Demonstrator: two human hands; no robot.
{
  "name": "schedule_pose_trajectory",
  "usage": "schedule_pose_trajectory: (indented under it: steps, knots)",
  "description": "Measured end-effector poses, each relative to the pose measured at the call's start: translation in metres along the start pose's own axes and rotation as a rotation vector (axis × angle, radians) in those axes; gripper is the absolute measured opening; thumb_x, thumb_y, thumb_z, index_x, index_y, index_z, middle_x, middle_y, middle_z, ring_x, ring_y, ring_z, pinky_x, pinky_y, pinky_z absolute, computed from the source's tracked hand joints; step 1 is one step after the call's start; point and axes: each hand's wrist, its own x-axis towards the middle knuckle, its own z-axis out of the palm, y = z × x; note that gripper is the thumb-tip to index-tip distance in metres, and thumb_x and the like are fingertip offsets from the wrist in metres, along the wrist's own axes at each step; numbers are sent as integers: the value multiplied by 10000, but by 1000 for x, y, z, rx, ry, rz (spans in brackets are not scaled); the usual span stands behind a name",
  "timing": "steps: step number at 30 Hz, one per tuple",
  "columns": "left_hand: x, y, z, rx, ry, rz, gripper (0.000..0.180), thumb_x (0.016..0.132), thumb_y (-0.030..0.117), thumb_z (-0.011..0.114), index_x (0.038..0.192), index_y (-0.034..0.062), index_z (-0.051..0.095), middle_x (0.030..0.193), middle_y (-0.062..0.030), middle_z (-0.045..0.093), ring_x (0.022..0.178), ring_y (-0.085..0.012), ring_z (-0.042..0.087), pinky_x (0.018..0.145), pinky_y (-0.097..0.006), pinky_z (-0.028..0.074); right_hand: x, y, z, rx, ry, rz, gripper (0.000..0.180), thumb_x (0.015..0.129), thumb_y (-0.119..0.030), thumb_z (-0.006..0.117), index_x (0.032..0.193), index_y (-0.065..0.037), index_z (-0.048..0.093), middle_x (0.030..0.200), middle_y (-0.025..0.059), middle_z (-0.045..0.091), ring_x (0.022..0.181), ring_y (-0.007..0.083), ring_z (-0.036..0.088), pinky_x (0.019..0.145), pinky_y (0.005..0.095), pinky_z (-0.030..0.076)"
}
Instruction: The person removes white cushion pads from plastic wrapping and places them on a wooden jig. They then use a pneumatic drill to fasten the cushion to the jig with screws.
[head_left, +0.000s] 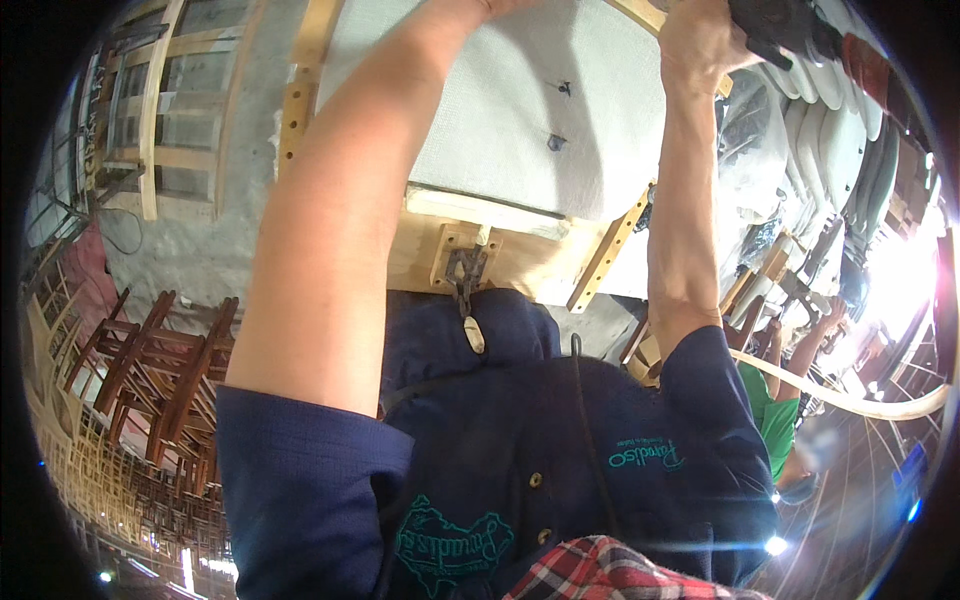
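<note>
A large panel with a pale woven-looking surface (500, 110) lies before me, with two small dark marks on it. My left arm reaches over its left side, and my left hand (508, 4) is cut off by the top edge, its fingers out of sight. At the panel's far right corner my right hand (695, 45) is closed round a dark hand-held tool (785, 25), whose exact kind I cannot make out. A wooden bar (485, 212) lies along the panel's near edge. Against it stands a toggle clamp (466, 275) with a pale handle grip.
Drilled wooden strips (610, 250) flank the panel. Brown wooden chair frames (160, 370) stand at the left, below slatted frames (180, 110). Stacked pale curved shells (830, 140) stand at the right. A person in a green shirt (778, 415) works at the right, near a curved pale strip (850, 400).
</note>
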Motion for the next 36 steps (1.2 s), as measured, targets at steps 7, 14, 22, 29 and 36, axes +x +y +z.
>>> schedule_pose_trajectory:
  steps: [7, 14, 22, 29, 36]
  knots:
    - [-2, 4, 3, 73, -83, -78, 456, 702, 219, 804, 1135, 132, 691, 1104, -68, 672, 1093, -293, 587, 1006, -463, 444, -1, -19, -5, 77, 104, -14, 51, 860, -27, 647, 901, 1, 655, 726, 62, 653, 625, 135, 589, 614, 265, 456]
    - [0, 5, -2, 57, -100, -91, 476, 693, 200, 805, 1148, 132, 681, 1107, -67, 669, 1093, -289, 586, 1003, -461, 447, -1, -12, -4, -22, 34, -17, 64, 842, -10, 647, 903, 5, 655, 721, 70, 650, 636, 147, 600, 625, 272, 462]
    - [0, 7, -4, 32, -98, -99, 516, 669, 195, 829, 1156, 130, 671, 1117, -71, 667, 1096, -293, 584, 1007, -458, 446, -3, -3, -4, 0, 22, -30, 59, 846, -12, 646, 902, 4, 651, 723, 73, 648, 655, 157, 611, 635, 276, 465]
    - [-1, 6, -5, 41, -122, -82, 549, 684, 213, 825, 1197, 131, 647, 1153, -74, 654, 1124, -295, 568, 1031, -467, 430, -4, -1, -4, 13, 13, -31, 58, 846, -7, 644, 904, -3, 650, 724, 69, 644, 652, 149, 603, 629, 270, 461]
    - [-1, 5, -4, 39, -135, -85, 539, 692, 222, 823, 1193, 128, 648, 1154, -74, 650, 1128, -293, 564, 1045, -465, 422, -3, -15, -2, 212, 39, 225, 33, 839, 5, 638, 868, -4, 652, 713, 65, 642, 645, 147, 601, 624, 271, 458]
